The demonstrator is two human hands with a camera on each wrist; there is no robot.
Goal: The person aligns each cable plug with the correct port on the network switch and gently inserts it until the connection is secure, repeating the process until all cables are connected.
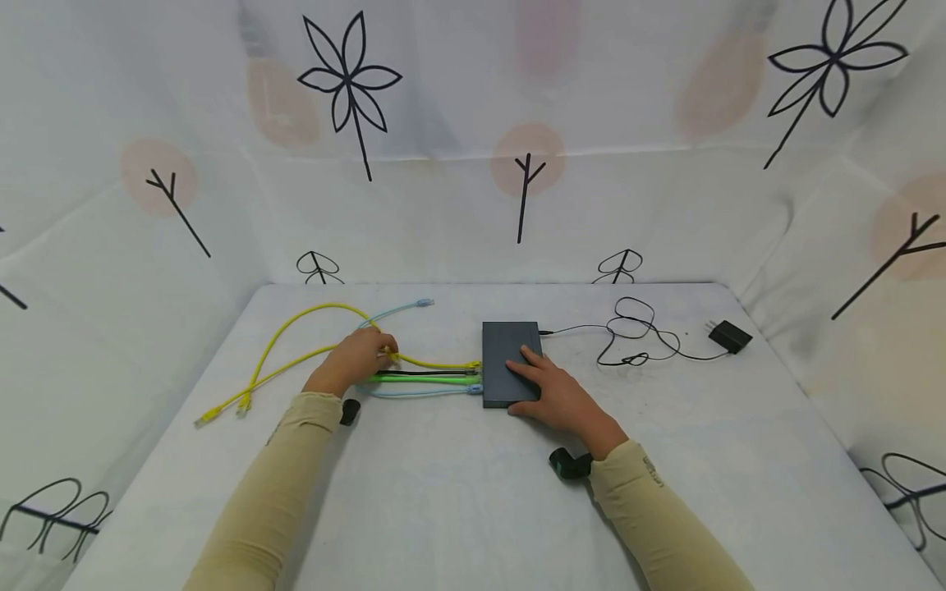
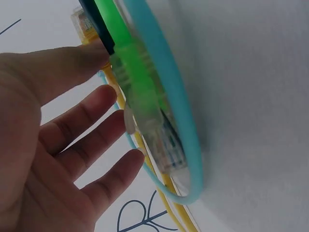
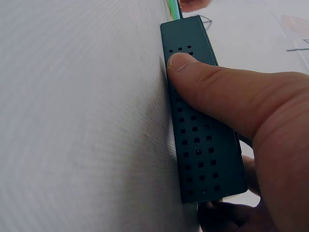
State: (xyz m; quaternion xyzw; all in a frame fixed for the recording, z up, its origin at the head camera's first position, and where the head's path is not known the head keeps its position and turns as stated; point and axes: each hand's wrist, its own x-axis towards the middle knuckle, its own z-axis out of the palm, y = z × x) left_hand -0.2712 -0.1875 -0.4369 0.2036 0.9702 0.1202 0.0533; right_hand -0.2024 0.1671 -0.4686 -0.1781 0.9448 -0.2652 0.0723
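Observation:
A dark grey network switch (image 1: 498,361) lies flat on the table, with yellow, black, green (image 1: 436,380) and light blue cables running into its left side. My right hand (image 1: 554,394) holds the switch, its fingers across the top and the thumb (image 3: 212,92) against the vented near side. To the left, my left hand (image 1: 355,361) pinches a yellow network cable (image 1: 436,364) near its clear plug (image 2: 84,26); the index finger is hidden in the left wrist view. Close to its other fingers, the green cable's clear plug (image 2: 164,145) hangs loose beside a light blue cable loop (image 2: 188,125).
Another yellow cable (image 1: 277,328) curves at the left, with loose yellow plugs near the table's left edge. A light blue plug (image 1: 424,303) lies behind the left hand. From the switch's right side a thin black cord (image 1: 650,324) winds to a black power adapter (image 1: 730,336).

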